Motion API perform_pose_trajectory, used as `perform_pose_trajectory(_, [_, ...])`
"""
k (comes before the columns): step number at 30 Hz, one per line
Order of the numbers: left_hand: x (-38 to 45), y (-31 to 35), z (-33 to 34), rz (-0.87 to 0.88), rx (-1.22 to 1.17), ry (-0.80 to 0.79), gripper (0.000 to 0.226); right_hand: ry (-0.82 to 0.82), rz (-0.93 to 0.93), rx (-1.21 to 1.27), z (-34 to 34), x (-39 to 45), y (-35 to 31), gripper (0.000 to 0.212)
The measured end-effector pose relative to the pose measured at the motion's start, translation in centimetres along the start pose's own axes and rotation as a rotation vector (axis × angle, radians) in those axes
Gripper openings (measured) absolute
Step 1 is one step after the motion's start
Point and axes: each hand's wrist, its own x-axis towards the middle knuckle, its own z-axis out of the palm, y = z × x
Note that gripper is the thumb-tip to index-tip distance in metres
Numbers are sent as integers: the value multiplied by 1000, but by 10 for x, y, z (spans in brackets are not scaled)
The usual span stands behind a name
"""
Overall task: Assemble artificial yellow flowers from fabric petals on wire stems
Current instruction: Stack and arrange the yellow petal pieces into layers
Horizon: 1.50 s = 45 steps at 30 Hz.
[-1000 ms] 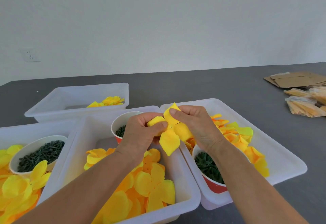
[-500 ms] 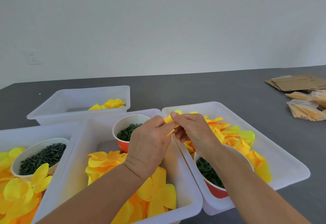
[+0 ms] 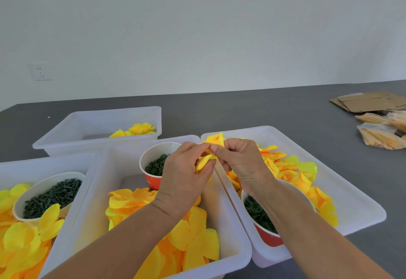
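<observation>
I pinch a small bundle of yellow fabric petals [image 3: 206, 158] between both hands, above the seam where the middle white plastic tray [image 3: 105, 175] meets the right white plastic tray [image 3: 351, 193]. My left hand [image 3: 184, 177] curls round the lower petals; my right hand [image 3: 239, 164], at three o'clock of it, nips the top with thumb and forefinger. I cannot see any wire stem inside the bundle. If my pinch slackens, the layers could slide apart and drop among the loose petals below. The red paper cup of green parts [image 3: 157, 166], at nine o'clock of my left hand, could tip if my wrist knocks it.
</observation>
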Motion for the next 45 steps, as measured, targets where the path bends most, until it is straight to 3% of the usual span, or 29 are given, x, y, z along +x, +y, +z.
perform_pose_trajectory(8, [-3, -5, 0, -314, -368, -70, 16, 37, -13, 24, 0, 1, 2, 51])
perform_pose_trajectory(11, [0, -9, -3, -384, -461, -67, 15, -65, -29, 58, -1, 0, 2, 31])
perform_pose_trajectory(14, [2, -13, -4, -412, -480, -60, 16, -122, -31, 37, -1, 0, 2, 21])
perform_pose_trajectory(18, [-2, -10, -1, -443, -536, -104, 8, -40, -86, -10, 0, 1, 4, 35])
perform_pose_trajectory(24, [-3, -5, -2, -452, -622, -143, 25, 51, -103, -12, 1, 1, 5, 47])
perform_pose_trajectory(29, [-2, -6, -5, -514, -690, -152, 18, 1, -94, 6, 0, -1, 2, 51])
perform_pose_trajectory(35, [0, -6, -11, -597, -825, -166, 21, -157, -99, 107, -1, -3, -4, 44])
perform_pose_trajectory(39, [2, -8, -15, -635, -901, -117, 30, -238, -90, 144, -2, -2, -4, 23])
perform_pose_trajectory(45, [-1, -6, -9, -671, -886, -143, 29, -156, -72, 106, -2, -1, -4, 27])
